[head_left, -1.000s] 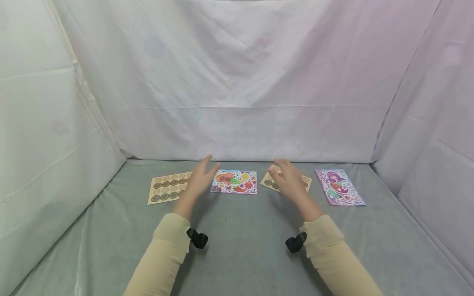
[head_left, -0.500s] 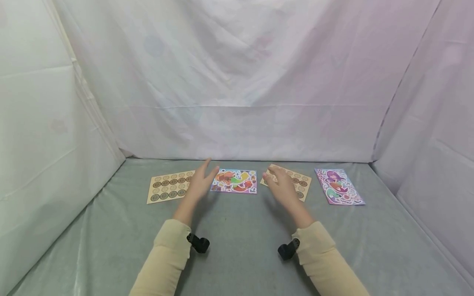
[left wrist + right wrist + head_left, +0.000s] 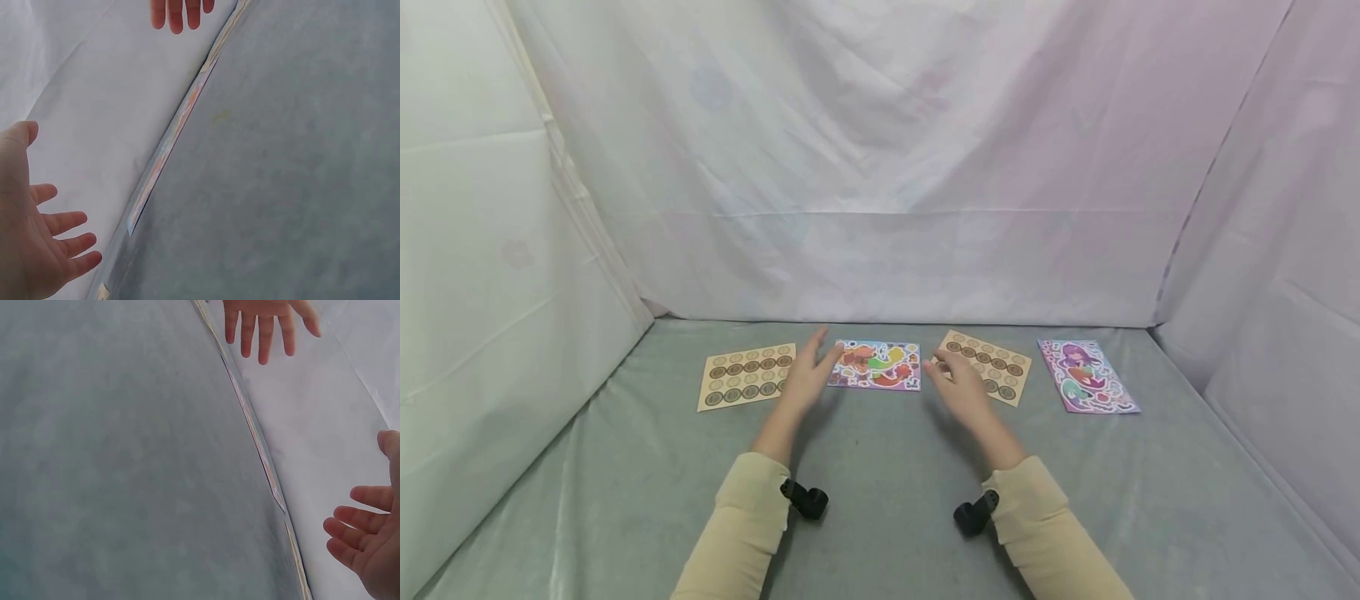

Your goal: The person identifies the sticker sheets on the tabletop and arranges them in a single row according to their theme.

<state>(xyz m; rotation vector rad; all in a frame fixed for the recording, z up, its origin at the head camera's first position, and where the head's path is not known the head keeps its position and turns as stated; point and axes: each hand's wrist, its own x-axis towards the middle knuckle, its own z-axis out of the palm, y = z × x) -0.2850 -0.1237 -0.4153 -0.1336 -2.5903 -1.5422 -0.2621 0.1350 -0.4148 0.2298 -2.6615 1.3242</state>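
Note:
Four flat sheets would be several: a tan sticker sheet with rows of round seals lies at the left, and a mermaid sticker sheet lies right of it. Another tan seal sheet sits slantwise, with a second mermaid sticker sheet at the far right. My left hand hovers between the first two sheets, palm turned inward, fingers extended and holding nothing. Overlapping the slanted tan sheet in the head view, my right hand faces it with relaxed fingers, also holding nothing. Both wrist views show the hands raised above the cloth.
Grey cloth covers the table. White curtains hang along the back and both sides, close behind the row of sheets. A small black camera is strapped at the left cuff, another at the right.
My right hand has moved left and slightly toward me, uncovering more of the slanted tan sheet. The left hand has shifted only a little. The sheets lie where they were.

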